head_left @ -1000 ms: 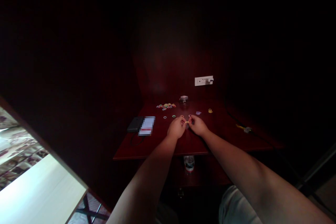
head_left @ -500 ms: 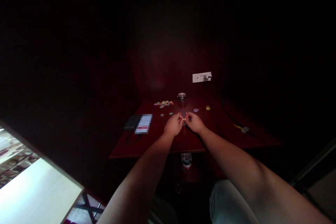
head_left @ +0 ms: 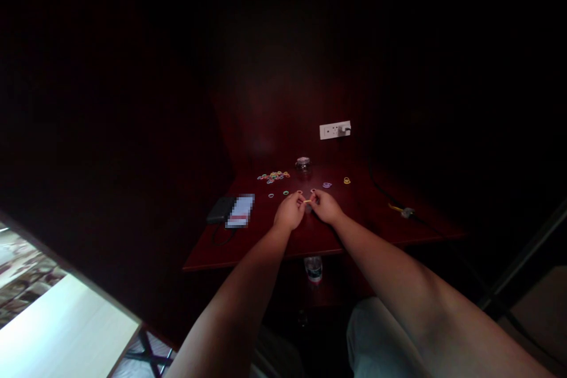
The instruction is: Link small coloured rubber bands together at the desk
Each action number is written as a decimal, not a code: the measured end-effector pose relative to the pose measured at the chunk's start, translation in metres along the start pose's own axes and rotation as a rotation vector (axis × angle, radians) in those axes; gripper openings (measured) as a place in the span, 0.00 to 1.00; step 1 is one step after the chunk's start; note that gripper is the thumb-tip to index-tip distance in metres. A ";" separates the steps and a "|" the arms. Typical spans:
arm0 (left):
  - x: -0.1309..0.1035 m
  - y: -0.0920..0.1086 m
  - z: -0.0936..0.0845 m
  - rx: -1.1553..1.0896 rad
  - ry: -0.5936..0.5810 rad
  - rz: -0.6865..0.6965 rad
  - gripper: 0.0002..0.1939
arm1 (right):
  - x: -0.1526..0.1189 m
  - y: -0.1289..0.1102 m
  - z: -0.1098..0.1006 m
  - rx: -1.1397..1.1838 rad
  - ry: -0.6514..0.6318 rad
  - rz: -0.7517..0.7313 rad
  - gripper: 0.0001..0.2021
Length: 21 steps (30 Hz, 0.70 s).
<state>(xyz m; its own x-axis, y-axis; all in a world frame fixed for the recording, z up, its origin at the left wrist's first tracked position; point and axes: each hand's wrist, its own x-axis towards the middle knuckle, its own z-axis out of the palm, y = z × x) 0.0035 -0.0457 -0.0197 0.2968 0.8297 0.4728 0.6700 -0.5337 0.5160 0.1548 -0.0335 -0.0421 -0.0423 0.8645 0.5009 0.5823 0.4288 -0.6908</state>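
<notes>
A small yellow band is stretched between my two hands, low over the dark red table. My left hand pinches its left end and my right hand pinches its right end. Beyond them, a pile of colourful bands lies at the back left. A pale band and a green band rest left of my hands. Purple bands and yellow bands form small groups on the right. Something small beneath my fingers is mostly hidden.
A clear jar stands at the back. On the left are a dark case and a blurred-out phone-like object. A cable connector lies right; a wall socket is behind. Below the tabletop sits a bottle.
The view has shifted slightly, so the table's things appear a little further left. Both hands keep their pinch on the yellow band.
</notes>
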 end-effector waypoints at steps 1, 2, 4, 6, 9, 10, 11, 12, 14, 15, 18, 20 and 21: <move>0.000 0.000 0.000 -0.004 0.001 0.000 0.05 | 0.000 0.000 0.000 -0.001 -0.001 0.001 0.03; 0.000 0.001 0.000 -0.006 0.002 -0.001 0.05 | 0.000 0.000 0.000 -0.002 -0.003 0.002 0.03; 0.000 0.001 0.000 -0.006 0.005 -0.010 0.05 | 0.000 0.000 0.000 -0.004 -0.006 0.005 0.03; 0.000 0.001 0.000 -0.008 0.007 -0.014 0.05 | 0.000 0.000 0.000 -0.007 -0.009 0.006 0.03; -0.001 0.000 -0.001 -0.014 0.008 -0.011 0.05 | -0.001 0.000 0.000 -0.012 -0.013 -0.002 0.03; -0.001 0.000 -0.001 -0.016 0.007 -0.013 0.05 | -0.001 0.000 0.000 -0.013 -0.014 -0.006 0.04; -0.001 -0.001 -0.001 -0.017 0.005 -0.016 0.04 | -0.001 0.000 0.000 -0.014 -0.014 -0.010 0.04; -0.001 -0.001 -0.001 -0.018 0.005 -0.018 0.04 | -0.001 0.000 0.000 -0.013 -0.014 -0.013 0.04; -0.001 -0.001 -0.001 -0.015 0.012 -0.010 0.04 | -0.001 0.001 0.001 -0.010 -0.016 -0.024 0.04; -0.002 -0.001 -0.001 -0.009 0.018 -0.004 0.04 | -0.001 0.000 0.001 -0.008 -0.018 -0.031 0.04; -0.002 0.000 -0.002 0.029 0.029 0.004 0.03 | -0.001 -0.001 0.001 -0.007 -0.023 -0.048 0.03; -0.002 0.002 -0.003 0.055 0.025 0.002 0.02 | -0.002 -0.002 0.001 -0.006 -0.026 -0.055 0.03; -0.002 0.003 -0.004 0.065 0.028 -0.001 0.03 | -0.002 -0.002 0.000 -0.005 -0.028 -0.057 0.03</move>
<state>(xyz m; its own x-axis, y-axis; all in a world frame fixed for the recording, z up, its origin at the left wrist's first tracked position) 0.0024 -0.0501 -0.0167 0.2780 0.8248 0.4924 0.7135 -0.5205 0.4691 0.1532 -0.0358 -0.0416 -0.0985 0.8458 0.5243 0.5823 0.4763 -0.6589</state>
